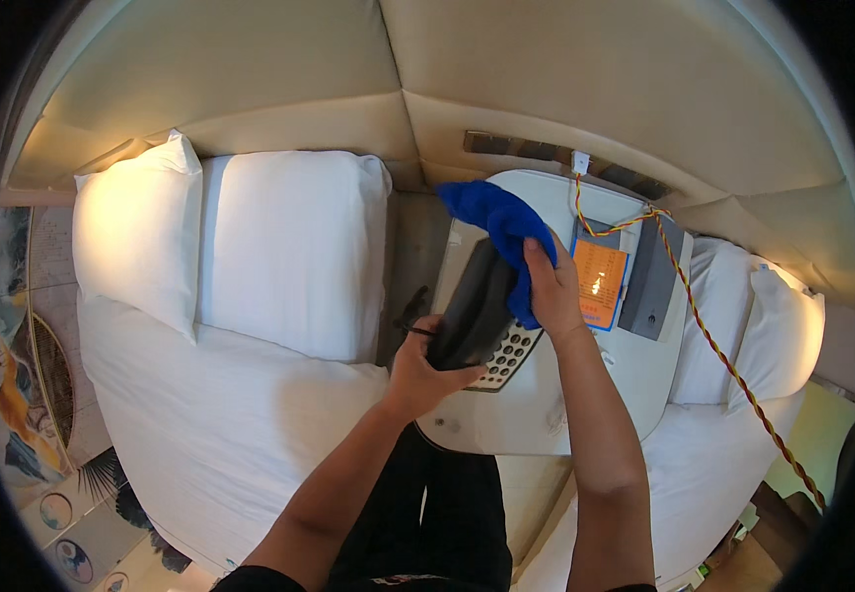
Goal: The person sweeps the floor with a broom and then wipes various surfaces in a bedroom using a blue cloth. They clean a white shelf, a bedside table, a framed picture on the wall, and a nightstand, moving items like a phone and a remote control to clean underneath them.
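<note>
A black desk telephone [475, 307] with a keypad is held tilted above a white bedside table [501, 422]. My left hand [423, 374] grips its lower end, with the thumb near the keypad and a dark cord by the fingers. My right hand [549, 285] holds a bunched blue cloth [505, 222] against the telephone's upper right side. Part of the cloth hangs over the edge of the keypad.
Beds with white pillows [139, 237] flank the table. On it lie an orange printed card [600, 285] and a grey box [649, 281]. A twisted red-and-yellow cord [708, 333] runs from a white wall plug [580, 163] across the right side.
</note>
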Tool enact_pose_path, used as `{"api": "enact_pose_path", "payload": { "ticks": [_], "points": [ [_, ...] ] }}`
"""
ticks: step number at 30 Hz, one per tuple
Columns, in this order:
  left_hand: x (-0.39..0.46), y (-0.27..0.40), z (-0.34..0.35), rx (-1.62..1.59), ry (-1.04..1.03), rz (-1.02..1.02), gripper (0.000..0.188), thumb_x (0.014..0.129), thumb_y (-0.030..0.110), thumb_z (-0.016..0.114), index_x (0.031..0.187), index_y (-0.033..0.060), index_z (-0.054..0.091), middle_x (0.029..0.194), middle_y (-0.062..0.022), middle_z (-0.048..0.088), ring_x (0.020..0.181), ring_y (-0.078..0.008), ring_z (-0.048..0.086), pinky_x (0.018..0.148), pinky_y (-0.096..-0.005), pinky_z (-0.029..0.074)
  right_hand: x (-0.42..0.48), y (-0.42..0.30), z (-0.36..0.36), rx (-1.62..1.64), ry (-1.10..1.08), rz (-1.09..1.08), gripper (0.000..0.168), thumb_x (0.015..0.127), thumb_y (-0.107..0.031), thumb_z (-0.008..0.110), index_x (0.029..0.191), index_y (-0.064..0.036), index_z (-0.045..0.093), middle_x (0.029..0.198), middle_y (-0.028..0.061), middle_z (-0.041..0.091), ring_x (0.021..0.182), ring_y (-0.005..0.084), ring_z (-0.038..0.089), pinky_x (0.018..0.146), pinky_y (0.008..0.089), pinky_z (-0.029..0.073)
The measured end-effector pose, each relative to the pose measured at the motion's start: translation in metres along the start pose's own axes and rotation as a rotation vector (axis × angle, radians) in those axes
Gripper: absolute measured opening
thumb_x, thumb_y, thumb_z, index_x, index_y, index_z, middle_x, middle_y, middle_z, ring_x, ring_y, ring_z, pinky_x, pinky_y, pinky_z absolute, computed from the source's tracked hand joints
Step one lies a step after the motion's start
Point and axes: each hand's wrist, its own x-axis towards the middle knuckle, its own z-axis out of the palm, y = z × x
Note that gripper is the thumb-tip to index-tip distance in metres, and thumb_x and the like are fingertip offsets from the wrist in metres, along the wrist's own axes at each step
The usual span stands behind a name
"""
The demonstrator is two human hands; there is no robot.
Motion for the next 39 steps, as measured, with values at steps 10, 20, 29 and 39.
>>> {"api": "enact_pose_path", "payload": {
  "ticks": [10,20,29,39],
  "points": [
    [0.006,0.010,-0.022,-0.208,0.006,-0.127,0.086,0.067,0.008,0.089,0.135,-0.0058,0.038,0.121,-0.0171,0.058,0.110,-0.0237,0.061,0.097,-0.0337,0.050,-0.016,0.040,-0.032,0.101,0.268,0.246,0.056,0.097,-0.045,0.055,0.130,0.001,0.055,0.116,0.0108,0.064,0.099,0.0207,0.062,0.092,0.0301,0.048],
    [0.009,-0.014,-0.013,-0.593,0.052,-0.148,0.072,0.072,0.004,0.084,0.130,-0.0032,0.042,0.115,-0.0147,0.062,0.106,-0.0214,0.063,0.093,-0.0337,0.053,-0.055,0.033,0.001,0.115,0.402,0.295,0.048,0.102,-0.028,0.054,0.140,0.000,0.045,0.132,0.0119,0.054,0.115,0.0217,0.051,0.104,0.0325,0.037],
    [0.017,-0.001,-0.027,-0.153,-0.091,-0.001,0.079,0.071,0.007,0.085,0.134,-0.0056,0.040,0.118,-0.0151,0.060,0.108,-0.0216,0.062,0.093,-0.0344,0.053,-0.052,0.040,0.003,-0.321,0.344,0.058,0.065,0.094,-0.021,0.066,0.149,-0.005,0.034,0.143,0.0232,0.043,0.129,0.0340,0.045,0.109,0.0406,0.036],
    [0.017,-0.005,-0.013,-0.512,-0.064,-0.092,0.073,0.075,0.007,0.083,0.134,-0.0020,0.040,0.123,-0.0156,0.058,0.109,-0.0235,0.062,0.093,-0.0358,0.053,-0.025,0.033,-0.023,0.535,0.283,0.440,0.053,0.098,-0.036,0.059,0.135,0.000,0.049,0.120,0.0165,0.063,0.108,0.0264,0.063,0.094,0.0374,0.051]
  ]
}}
